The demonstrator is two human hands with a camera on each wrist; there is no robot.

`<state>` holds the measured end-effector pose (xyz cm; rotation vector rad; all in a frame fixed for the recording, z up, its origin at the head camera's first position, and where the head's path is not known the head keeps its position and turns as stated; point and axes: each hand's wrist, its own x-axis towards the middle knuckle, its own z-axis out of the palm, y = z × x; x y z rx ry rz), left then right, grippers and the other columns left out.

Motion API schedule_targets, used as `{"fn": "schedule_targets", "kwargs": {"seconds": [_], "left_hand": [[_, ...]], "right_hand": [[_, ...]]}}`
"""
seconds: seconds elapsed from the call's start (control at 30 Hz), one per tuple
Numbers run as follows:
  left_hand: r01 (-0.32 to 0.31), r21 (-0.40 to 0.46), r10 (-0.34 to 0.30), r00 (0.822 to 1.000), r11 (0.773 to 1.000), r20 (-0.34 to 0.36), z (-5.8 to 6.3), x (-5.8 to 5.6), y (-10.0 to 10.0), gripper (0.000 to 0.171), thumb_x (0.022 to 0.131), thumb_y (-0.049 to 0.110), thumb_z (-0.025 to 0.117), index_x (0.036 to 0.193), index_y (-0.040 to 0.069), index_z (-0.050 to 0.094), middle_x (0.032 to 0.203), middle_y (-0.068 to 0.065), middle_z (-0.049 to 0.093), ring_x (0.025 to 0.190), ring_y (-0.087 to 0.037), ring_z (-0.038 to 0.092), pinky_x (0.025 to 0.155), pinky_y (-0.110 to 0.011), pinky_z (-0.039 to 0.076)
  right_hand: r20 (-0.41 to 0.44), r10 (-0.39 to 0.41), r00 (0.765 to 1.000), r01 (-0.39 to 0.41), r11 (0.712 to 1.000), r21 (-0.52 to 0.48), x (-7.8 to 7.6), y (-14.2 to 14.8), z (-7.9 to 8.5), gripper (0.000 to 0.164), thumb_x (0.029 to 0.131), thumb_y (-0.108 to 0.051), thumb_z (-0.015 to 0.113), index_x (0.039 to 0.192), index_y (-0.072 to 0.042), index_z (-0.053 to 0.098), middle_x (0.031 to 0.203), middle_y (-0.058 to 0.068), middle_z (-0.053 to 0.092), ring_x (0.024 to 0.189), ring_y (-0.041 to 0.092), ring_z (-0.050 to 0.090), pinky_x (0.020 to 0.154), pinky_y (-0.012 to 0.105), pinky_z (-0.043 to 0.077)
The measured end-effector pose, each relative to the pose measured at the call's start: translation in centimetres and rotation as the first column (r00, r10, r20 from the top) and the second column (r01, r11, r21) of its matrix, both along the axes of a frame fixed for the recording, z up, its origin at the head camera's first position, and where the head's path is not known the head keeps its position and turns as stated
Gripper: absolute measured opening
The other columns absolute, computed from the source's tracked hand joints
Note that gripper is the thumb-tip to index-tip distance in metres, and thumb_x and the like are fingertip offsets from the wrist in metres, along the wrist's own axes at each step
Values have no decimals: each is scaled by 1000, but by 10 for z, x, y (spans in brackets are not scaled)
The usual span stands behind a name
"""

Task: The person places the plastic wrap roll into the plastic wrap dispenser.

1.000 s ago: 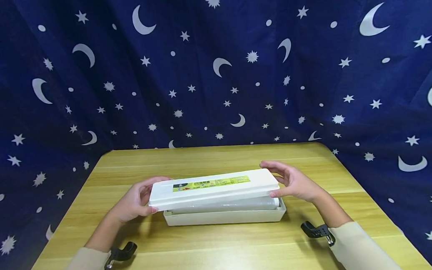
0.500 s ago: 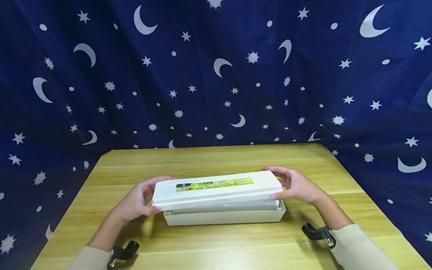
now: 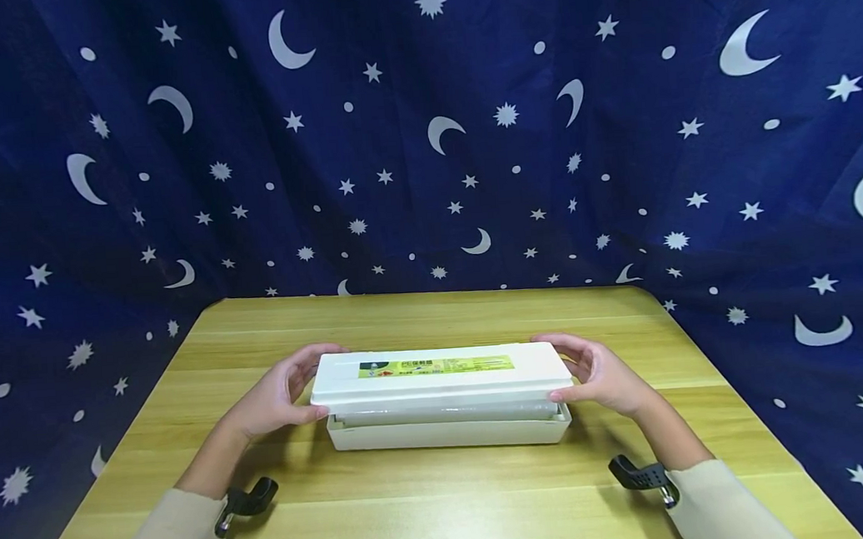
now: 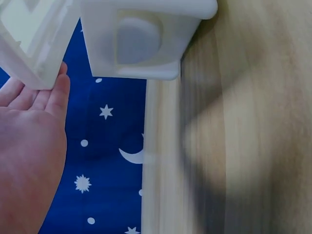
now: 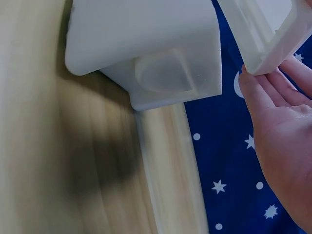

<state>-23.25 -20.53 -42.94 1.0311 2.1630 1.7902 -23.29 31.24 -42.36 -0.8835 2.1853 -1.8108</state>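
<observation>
A dark blue curtain (image 3: 396, 197) fills the upper frame, above the pale wooden surface (image 3: 448, 502). At lower centre stands an open white box (image 3: 451, 435); just above it in the frame, the white lid (image 3: 439, 383) lies lengthwise left to right, nearly parallel to the box. A clear-wrapped roll (image 3: 445, 415) shows between them. The left hand (image 3: 283, 397) and right hand (image 3: 597, 375) each grip one lid end, equally near; contact between lid and roll is unclear.
</observation>
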Motion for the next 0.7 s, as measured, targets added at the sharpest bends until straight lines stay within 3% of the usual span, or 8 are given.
{"fn": "schedule_targets", "kwargs": {"seconds": [0.27,0.4,0.53,0.7], "left_hand": [[-58,-51,56,998,997,-40,-8,-4,-2,77,78,0,85,146,1,48,148,-19,53,138,-8,51,115,-14,36],[-76,-80,72,996,994,-48,-11,-5,-2,79,76,4,88,146,5,50,149,-16,53,139,-11,50,116,-13,35],[-79,-86,76,996,993,-40,-12,-2,0,82,75,4,89,146,2,49,150,-17,52,139,-16,51,115,-15,37],[-83,-87,81,997,993,-17,-14,-1,2,82,74,5,90,145,2,49,148,-16,53,137,-20,53,113,-16,40]], "right_hand": [[-18,-31,999,31,1000,-3,8,2,-5,82,75,15,79,147,12,39,150,10,54,134,6,55,107,17,47],[-22,-39,999,39,999,-5,12,2,-10,81,74,15,80,146,11,40,147,3,56,132,7,56,107,18,48],[-26,-53,998,52,998,-18,15,1,-14,82,73,16,80,144,13,40,142,-3,58,129,5,57,108,17,47],[-41,-78,996,78,997,-5,17,0,-18,84,73,15,81,146,11,39,144,0,56,130,5,56,109,16,45]]}}
